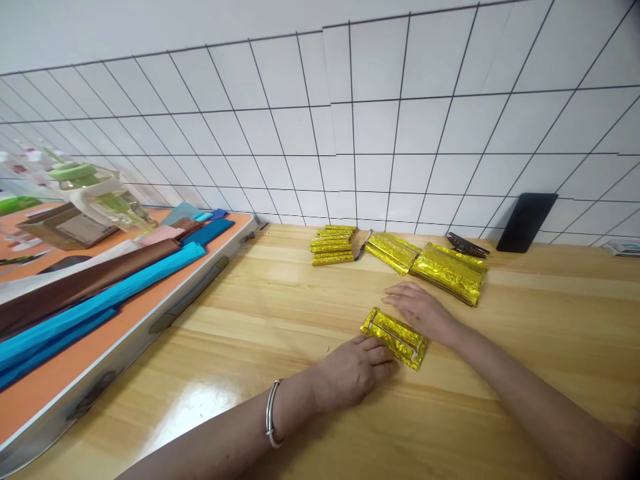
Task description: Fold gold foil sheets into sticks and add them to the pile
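Observation:
A small rectangle of shiny gold foil paper (381,321) lies flat on the wooden table, with folded edges and a narrow pale strip along its middle. My left hand (354,371), with a silver bangle at the wrist, is curled over its near edge, fingers closed on the paper. Just past the far edge rests my right hand (417,312), fingers stretched out over the table and holding nothing. Its palm side is hidden. Beyond it lie a stack of flat gold foil sheets (450,272) and a smaller stack of gold foil sheets (393,252).
Several rolled gold foil pieces (332,247) lie at the back beside a pen (363,245). A dark hair clip (467,245) sits behind the sheets. A black phone (527,223) leans on the tiled wall. On the left, an orange-topped surface (220,245) bears coloured paper rolls (145,280) and a cardboard box (70,227).

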Tool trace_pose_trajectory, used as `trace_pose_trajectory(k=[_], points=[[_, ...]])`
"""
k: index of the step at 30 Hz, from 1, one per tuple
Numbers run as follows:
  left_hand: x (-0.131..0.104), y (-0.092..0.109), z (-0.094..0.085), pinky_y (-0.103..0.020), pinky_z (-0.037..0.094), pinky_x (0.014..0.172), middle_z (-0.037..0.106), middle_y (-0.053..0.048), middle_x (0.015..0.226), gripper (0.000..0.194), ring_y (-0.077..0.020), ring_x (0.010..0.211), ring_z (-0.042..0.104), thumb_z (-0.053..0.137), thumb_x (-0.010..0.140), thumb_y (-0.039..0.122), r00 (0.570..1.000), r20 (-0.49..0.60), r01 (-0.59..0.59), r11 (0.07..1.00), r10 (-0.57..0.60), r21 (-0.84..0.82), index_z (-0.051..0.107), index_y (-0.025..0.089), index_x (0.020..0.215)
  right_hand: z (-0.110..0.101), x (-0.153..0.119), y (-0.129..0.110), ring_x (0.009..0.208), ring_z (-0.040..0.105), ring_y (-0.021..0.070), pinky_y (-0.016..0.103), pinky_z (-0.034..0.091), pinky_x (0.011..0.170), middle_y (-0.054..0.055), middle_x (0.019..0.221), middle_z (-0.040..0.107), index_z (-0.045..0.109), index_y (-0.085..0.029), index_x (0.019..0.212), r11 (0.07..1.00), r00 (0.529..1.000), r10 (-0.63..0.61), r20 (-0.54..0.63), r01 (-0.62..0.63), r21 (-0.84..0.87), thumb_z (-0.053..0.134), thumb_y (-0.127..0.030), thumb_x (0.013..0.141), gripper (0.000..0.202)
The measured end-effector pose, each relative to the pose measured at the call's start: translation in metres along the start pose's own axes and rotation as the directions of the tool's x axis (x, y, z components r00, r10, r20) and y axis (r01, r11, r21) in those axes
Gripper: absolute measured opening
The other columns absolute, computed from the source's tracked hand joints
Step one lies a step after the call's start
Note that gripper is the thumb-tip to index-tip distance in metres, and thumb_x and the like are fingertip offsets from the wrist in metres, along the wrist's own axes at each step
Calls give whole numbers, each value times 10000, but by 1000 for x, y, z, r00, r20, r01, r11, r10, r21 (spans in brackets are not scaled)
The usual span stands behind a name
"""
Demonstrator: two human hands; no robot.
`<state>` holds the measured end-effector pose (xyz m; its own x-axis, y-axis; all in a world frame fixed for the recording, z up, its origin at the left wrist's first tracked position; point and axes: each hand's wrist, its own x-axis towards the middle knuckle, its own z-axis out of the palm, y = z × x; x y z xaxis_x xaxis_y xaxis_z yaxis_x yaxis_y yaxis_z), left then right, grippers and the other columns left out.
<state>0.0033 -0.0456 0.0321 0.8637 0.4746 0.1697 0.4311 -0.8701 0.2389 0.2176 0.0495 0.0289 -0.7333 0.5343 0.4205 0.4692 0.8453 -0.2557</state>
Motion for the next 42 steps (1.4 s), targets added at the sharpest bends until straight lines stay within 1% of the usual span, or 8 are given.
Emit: trace_pose_trajectory(k=[3,7,12,18,22,27,33,42], points=[[5,-2,4,-390,376,963,597,-94,1105,345,-230,1063,505,435,885,168,999,-15,35,999,-36,-23,476,177,1228,-20,-21,-10,998,551,193,391,452,899,71,1061,643,594,-202,1117,988,983,140,-118,-146,-44,429,-155,896,279],[9,-2,9,-369,395,949,581,-112,1111,343,-222,1069,504,440,869,145,998,-48,36,993,-42,-117,479,165,1209,-28,-64,-39,875,573,190,364,483,814,64,946,662,605,-197,1067,986,995,96,-6,-96,-137,443,-154,891,243],[10,0,13,-350,391,979,551,-98,1168,325,-200,1091,494,446,863,125,990,-95,79,965,-106,-250,493,158,1182,-11,-93,-55,892,570,200,369,478,813,67,961,648,606,-197,1056,967,991,123,59,-107,-232,465,-190,893,216],[6,-7,13,-284,439,927,563,-93,1150,296,-166,1058,526,432,862,92,979,-157,68,938,-128,-341,516,156,1139,-4,-92,-42,859,543,197,362,493,767,86,914,625,600,-156,1052,956,992,73,105,-39,-291,443,-146,899,219],[-8,-20,8,-368,410,943,587,-90,1125,284,-190,1056,523,389,900,114,978,-188,63,989,-88,-135,526,170,1143,-7,-88,-45,911,536,230,392,495,781,120,936,618,579,-118,1097,928,985,24,173,43,-371,409,-78,887,273],[-29,-34,3,-364,444,862,599,-95,1081,255,-205,964,544,375,929,180,988,-97,123,990,-116,65,546,160,1117,-5,-88,-48,912,542,261,417,502,766,151,941,619,577,-72,1096,884,971,7,240,106,-456,417,-29,851,296],[-24,-31,-4,-332,459,822,605,-98,999,264,-198,925,534,361,930,163,987,-14,158,976,-158,148,522,152,1139,-4,-89,-42,883,549,245,398,511,752,143,925,618,588,-81,1064,890,977,-26,211,119,-440,408,-39,864,273],[-18,-32,7,-337,449,776,612,-82,968,259,-207,888,516,384,923,173,972,-69,234,959,-226,160,519,158,1144,0,-85,-31,839,573,200,373,502,804,83,850,621,609,-160,961,946,999,-9,46,23,-324,412,-101,889,218]])
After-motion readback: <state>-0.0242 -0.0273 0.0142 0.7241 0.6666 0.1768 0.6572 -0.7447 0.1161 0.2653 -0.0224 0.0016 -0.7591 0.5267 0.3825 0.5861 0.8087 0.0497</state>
